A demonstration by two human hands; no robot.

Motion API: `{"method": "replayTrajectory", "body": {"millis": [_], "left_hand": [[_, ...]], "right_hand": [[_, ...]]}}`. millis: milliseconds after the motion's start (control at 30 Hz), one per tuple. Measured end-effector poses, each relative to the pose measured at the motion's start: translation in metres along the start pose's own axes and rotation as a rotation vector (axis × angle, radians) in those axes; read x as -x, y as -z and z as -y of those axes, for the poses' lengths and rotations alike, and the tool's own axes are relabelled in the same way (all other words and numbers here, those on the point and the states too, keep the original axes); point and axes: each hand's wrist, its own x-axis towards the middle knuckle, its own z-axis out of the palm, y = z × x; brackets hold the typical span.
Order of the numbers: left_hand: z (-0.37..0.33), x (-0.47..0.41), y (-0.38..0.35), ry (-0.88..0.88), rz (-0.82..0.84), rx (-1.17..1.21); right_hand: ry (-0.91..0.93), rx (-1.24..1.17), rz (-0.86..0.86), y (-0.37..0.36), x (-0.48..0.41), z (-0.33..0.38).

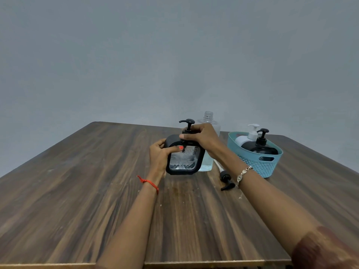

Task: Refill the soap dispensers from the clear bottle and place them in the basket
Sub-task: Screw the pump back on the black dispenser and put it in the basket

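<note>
Dispenser (184, 156): black, square, clear-windowed, upright.

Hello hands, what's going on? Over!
Left hand holding black dispenser. Right hand at its pump collar. Two dispensers in basket. Loose pump lying nearby.

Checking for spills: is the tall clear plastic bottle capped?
Uncapped: the tall clear plastic bottle shows bare neck threads, and a loose black pump lies on the table.

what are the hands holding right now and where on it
Both hold the black square dispenser: the left hand grips its left side, thumb across the front, and the right hand grips the pump collar at the top.
</note>
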Motion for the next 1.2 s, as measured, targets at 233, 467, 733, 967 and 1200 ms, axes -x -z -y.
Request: {"method": "replayTrajectory", "body": {"millis": [233,467,733,967,1200], "left_hand": [[-0.001,0.002,-0.002,0.005,-0.012,-0.022],[-0.007,0.005,-0.011,-0.023,0.076,-0.025],[-0.025,0.015,-0.067,-0.11,0.165,-0.023],[-0.054,-0.002,-0.144,-0.262,0.279,-0.167],[-0.049,-0.04,-0.213,-0.376,0.274,-0.29]], "right_hand": [[0.024,0.038,-0.134,-0.01,0.003,-0.003],[0.074,0.059,-0.051,0.015,0.017,0.003],[0.006,0.144,0.095,0.108,0.038,0.002],[0.118,0.081,-0.111,0.179,0.026,0.019],[0.218,0.186,-0.242,0.226,-0.017,0.017]]}}
